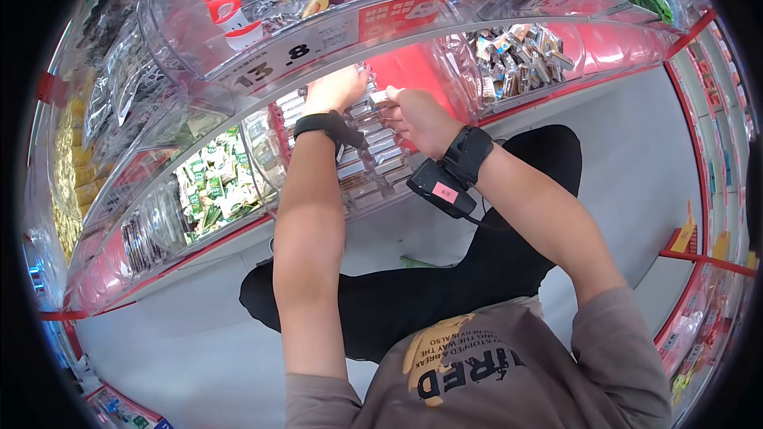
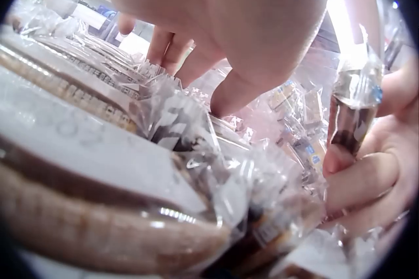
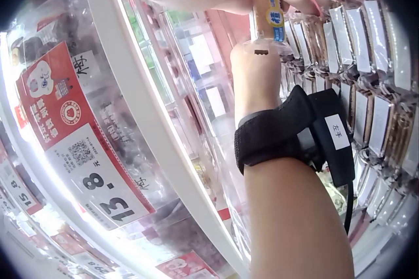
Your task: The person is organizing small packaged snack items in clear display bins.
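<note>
My right hand pinches a small individually wrapped snack bar in clear wrapping with a yellow and blue label. Seen from the left wrist, that bar stands upright between the right thumb and fingers. My left hand reaches into the bin beside it, palm down. Its fingers point down and touch the wrapped snack bars, which stand in tight rows. The tips of several left fingers are hidden behind the wrappers. In the right wrist view the rows of bars show white backs and brown sides.
Over the hands runs a clear upper bin with a 13.8 price tag. To the right lies a bin of loose wrapped snacks, to the left green packets. The red bin floor shows beyond the rows. Crossed legs in black trousers are below.
</note>
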`<state>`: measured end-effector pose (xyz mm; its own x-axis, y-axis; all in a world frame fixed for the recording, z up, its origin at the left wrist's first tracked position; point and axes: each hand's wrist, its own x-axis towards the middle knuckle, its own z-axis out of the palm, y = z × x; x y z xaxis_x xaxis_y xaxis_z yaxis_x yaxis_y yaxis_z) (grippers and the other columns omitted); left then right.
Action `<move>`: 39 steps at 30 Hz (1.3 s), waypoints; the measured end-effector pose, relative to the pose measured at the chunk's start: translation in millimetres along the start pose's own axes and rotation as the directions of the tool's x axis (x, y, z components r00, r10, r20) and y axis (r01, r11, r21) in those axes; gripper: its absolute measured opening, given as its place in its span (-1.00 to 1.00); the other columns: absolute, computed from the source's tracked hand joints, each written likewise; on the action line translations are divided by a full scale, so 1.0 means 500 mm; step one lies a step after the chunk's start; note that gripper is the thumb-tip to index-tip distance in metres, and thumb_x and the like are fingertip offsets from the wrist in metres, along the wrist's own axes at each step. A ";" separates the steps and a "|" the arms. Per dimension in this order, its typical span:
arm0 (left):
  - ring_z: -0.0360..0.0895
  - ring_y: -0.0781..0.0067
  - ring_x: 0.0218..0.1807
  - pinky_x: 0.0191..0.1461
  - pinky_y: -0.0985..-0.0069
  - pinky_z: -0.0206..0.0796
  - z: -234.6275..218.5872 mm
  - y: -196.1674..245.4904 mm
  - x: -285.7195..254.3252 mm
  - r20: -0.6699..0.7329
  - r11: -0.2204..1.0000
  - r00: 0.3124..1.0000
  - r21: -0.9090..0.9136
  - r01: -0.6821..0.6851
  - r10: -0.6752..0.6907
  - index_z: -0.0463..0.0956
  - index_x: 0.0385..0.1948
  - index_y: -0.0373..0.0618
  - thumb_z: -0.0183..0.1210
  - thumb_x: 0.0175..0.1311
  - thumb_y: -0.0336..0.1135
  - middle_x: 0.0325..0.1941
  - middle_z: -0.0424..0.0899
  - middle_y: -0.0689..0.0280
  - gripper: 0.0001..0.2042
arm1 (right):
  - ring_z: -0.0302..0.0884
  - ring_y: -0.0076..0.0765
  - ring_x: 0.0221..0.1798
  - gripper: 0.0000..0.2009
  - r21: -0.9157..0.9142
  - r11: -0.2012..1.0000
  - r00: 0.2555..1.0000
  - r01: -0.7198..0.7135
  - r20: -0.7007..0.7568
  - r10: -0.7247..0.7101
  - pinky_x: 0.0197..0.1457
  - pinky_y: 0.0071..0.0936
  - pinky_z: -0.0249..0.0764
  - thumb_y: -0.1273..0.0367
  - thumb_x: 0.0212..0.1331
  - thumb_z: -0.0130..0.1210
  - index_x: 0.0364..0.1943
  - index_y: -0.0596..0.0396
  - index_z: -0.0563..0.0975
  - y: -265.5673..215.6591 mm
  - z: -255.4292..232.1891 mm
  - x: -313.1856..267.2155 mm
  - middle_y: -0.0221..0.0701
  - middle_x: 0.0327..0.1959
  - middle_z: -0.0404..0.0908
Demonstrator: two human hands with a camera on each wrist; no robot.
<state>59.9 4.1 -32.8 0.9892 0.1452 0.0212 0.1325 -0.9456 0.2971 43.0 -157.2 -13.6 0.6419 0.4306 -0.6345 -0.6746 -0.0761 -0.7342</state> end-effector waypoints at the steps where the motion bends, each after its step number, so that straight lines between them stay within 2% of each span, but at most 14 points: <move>1: 0.29 -0.05 0.21 0.25 0.13 0.10 -0.005 0.000 0.000 0.021 1.000 1.000 -0.022 0.002 -0.002 0.28 0.13 -0.17 0.02 0.15 -0.01 0.15 0.38 -0.07 -0.44 | 0.37 -0.44 -0.11 -0.72 -0.009 1.000 1.000 -0.004 -0.010 0.004 0.04 -0.34 0.18 0.14 0.26 -0.12 -0.17 0.02 0.45 -0.002 0.002 -0.004 -0.46 -0.23 0.50; 5: 0.27 -0.05 0.23 0.27 0.14 0.08 -0.013 0.004 0.002 0.061 0.999 0.997 -0.035 0.040 -0.038 0.26 0.15 -0.16 0.02 0.13 -0.01 0.17 0.36 -0.07 -0.43 | 0.40 -0.48 -0.21 -0.74 -0.010 0.999 0.999 0.050 0.009 -0.050 -0.05 -0.35 0.20 0.16 0.26 -0.11 -0.21 0.02 0.47 -0.003 0.009 -0.019 -0.48 -0.28 0.50; 8: 0.27 -0.04 0.23 0.27 0.14 0.06 -0.007 0.004 0.007 0.064 0.998 0.997 -0.046 0.043 -0.040 0.26 0.15 -0.15 0.01 0.12 -0.03 0.18 0.35 -0.07 -0.43 | 0.39 -0.48 -0.23 -0.75 -0.041 0.999 0.999 -0.001 -0.044 -0.001 -0.02 -0.37 0.16 0.18 0.25 -0.11 -0.19 0.00 0.47 -0.002 0.008 -0.011 -0.49 -0.29 0.49; 11: 0.27 -0.04 0.23 0.28 0.15 0.06 -0.001 -0.002 0.004 0.023 0.998 0.999 -0.050 0.024 -0.023 0.26 0.15 -0.15 0.02 0.11 -0.05 0.18 0.35 -0.06 -0.43 | 0.25 -0.51 -0.54 -0.77 0.149 0.989 0.990 0.014 -0.142 0.008 -0.53 -0.44 0.17 0.22 0.23 -0.12 -0.40 0.06 0.41 -0.011 0.017 -0.017 -0.47 -0.51 0.35; 14: 0.28 -0.04 0.23 0.27 0.16 0.07 -0.004 -0.001 0.001 0.033 0.997 0.999 -0.067 0.036 -0.034 0.27 0.15 -0.15 0.03 0.10 -0.06 0.17 0.37 -0.05 -0.43 | 0.35 -0.46 -0.13 -0.75 0.089 0.991 0.972 0.097 -0.223 -0.075 0.04 -0.37 0.09 0.19 0.23 -0.10 -0.14 -0.01 0.45 -0.016 0.027 -0.022 -0.49 -0.27 0.50; 17: 0.29 -0.03 0.22 0.26 0.16 0.09 -0.001 0.001 0.000 0.013 0.997 1.000 -0.070 0.015 -0.014 0.27 0.14 -0.16 0.04 0.09 -0.08 0.16 0.38 -0.05 -0.44 | 0.35 -0.45 -0.11 -0.72 0.188 0.974 0.990 0.129 -0.081 -0.115 0.04 -0.37 0.10 0.17 0.23 -0.11 -0.11 0.00 0.44 -0.015 0.030 -0.016 -0.47 -0.23 0.50; 20: 0.28 -0.03 0.22 0.26 0.16 0.10 -0.020 0.009 -0.001 0.080 0.994 0.995 -0.091 0.064 -0.056 0.27 0.14 -0.16 0.02 0.09 -0.14 0.16 0.37 -0.07 -0.46 | 0.36 -0.43 -0.08 -0.71 0.087 0.990 0.992 0.110 -0.068 -0.104 0.06 -0.36 0.11 0.17 0.24 -0.12 -0.09 0.01 0.43 -0.002 0.023 0.012 -0.45 -0.21 0.49; 23: 0.27 -0.05 0.23 0.27 0.18 0.10 -0.036 0.016 0.005 0.135 0.991 0.987 -0.084 0.103 -0.091 0.27 0.14 -0.17 -0.02 0.08 -0.26 0.16 0.36 -0.09 -0.49 | 0.36 -0.40 -0.05 -0.71 0.136 0.990 0.996 0.028 -0.089 -0.016 0.06 -0.35 0.13 0.17 0.24 -0.12 -0.09 0.01 0.42 -0.008 0.022 0.004 -0.44 -0.21 0.50; 25: 0.25 -0.06 0.24 0.29 0.21 0.08 -0.039 0.017 0.007 0.171 0.993 0.980 -0.049 0.107 -0.098 0.26 0.14 -0.17 -0.05 0.06 -0.34 0.17 0.34 -0.10 -0.49 | 0.36 -0.39 -0.03 -0.71 0.150 0.988 0.997 0.028 -0.071 -0.017 0.06 -0.33 0.13 0.17 0.25 -0.12 -0.08 0.01 0.42 -0.013 0.021 -0.002 -0.43 -0.19 0.50; 28: 0.23 -0.07 0.25 0.30 0.24 0.07 -0.035 0.022 -0.001 0.099 0.996 0.992 -0.033 0.079 -0.076 0.25 0.13 -0.22 -0.08 0.03 -0.43 0.17 0.32 -0.13 -0.49 | 0.35 -0.38 -0.02 -0.70 0.162 0.986 0.998 0.037 -0.064 -0.027 0.07 -0.30 0.13 0.17 0.25 -0.14 -0.08 0.02 0.41 -0.016 0.027 -0.007 -0.41 -0.15 0.50; 32: 0.21 -0.08 0.26 0.30 0.23 0.07 -0.034 0.019 0.001 0.125 0.991 0.990 -0.107 0.074 -0.060 0.26 0.12 -0.22 -0.09 0.03 -0.45 0.18 0.30 -0.15 -0.51 | 0.35 -0.38 -0.02 -0.69 0.173 0.985 0.998 0.021 -0.068 -0.009 0.10 -0.24 0.10 0.17 0.24 -0.13 -0.06 0.02 0.40 -0.024 0.028 -0.021 -0.41 -0.11 0.47; 35: 0.23 -0.08 0.25 0.28 0.23 0.09 -0.035 0.023 -0.003 0.107 0.995 0.993 -0.079 0.053 -0.044 0.28 0.10 -0.23 -0.09 0.03 -0.45 0.17 0.32 -0.15 -0.52 | 0.34 -0.40 -0.06 -0.68 0.190 0.973 0.966 0.128 -0.246 -0.079 0.09 -0.23 0.09 0.15 0.21 -0.12 -0.06 0.01 0.42 -0.024 0.039 -0.015 -0.45 -0.11 0.47; 37: 0.25 -0.08 0.23 0.27 0.22 0.11 -0.028 0.019 -0.003 0.071 0.997 0.997 -0.081 0.010 -0.005 0.30 0.08 -0.24 -0.09 0.03 -0.45 0.14 0.34 -0.15 -0.54 | 0.34 -0.42 -0.06 -0.68 0.109 0.956 0.949 0.274 -0.192 -0.250 0.09 -0.22 0.07 0.15 0.20 -0.11 -0.08 0.00 0.45 -0.028 0.040 -0.013 -0.48 -0.11 0.49; 39: 0.26 -0.08 0.22 0.26 0.22 0.12 -0.032 0.023 -0.006 0.093 0.992 0.996 -0.126 0.028 -0.017 0.32 0.05 -0.27 -0.09 0.03 -0.45 0.13 0.35 -0.16 -0.56 | 0.36 -0.47 -0.06 -0.70 -0.081 0.900 0.888 0.428 -0.148 -0.436 0.04 -0.30 0.12 0.17 0.18 -0.10 -0.13 0.00 0.50 0.000 0.006 0.086 -0.50 -0.14 0.51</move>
<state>57.4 -2.6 -14.2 0.9884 0.1332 -0.0725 0.1514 -0.8968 0.4157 69.4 -136.0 -40.2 0.9178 0.2823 -0.2793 -0.3028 0.0425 -0.9521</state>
